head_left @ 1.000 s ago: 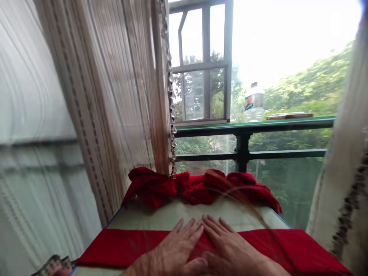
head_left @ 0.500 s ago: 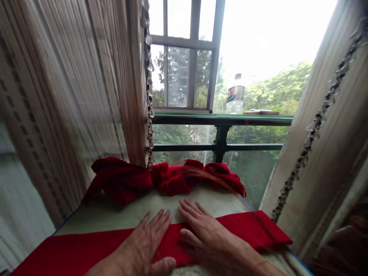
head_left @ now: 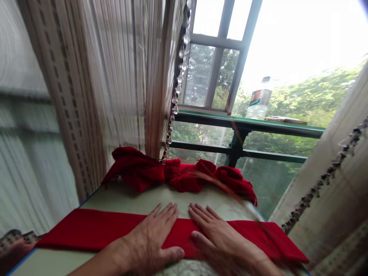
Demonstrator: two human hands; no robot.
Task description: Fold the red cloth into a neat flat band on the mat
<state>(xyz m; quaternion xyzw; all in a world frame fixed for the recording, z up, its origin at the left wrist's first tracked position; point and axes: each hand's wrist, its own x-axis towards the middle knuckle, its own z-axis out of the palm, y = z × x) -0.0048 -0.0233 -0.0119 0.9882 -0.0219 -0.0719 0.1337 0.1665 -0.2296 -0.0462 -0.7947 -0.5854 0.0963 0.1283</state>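
Observation:
A long red cloth (head_left: 97, 231), folded into a flat strip, lies across the pale table (head_left: 165, 197). My left hand (head_left: 152, 235) rests flat on it left of the middle, fingers stretched toward the far side and thumb pointing right. Just to its right, my right hand (head_left: 220, 235) lies palm down on the same strip, fingers extended past its far edge. Neither hand grips anything. Crumpled red fabric (head_left: 184, 176) is bunched along the table's far edge, apart from both hands.
Sheer striped curtains (head_left: 120, 76) with a beaded trim (head_left: 179, 76) hang at the left, and another curtain (head_left: 324, 184) at the right. Behind the table runs a dark railing (head_left: 207, 118). A plastic bottle (head_left: 260, 101) and a flat brown object (head_left: 286, 120) stand on it.
The view has turned left and tilted, so more of the cloth's left end shows. Both hands stay flat on the cloth, now slightly farther apart at the fingertips.

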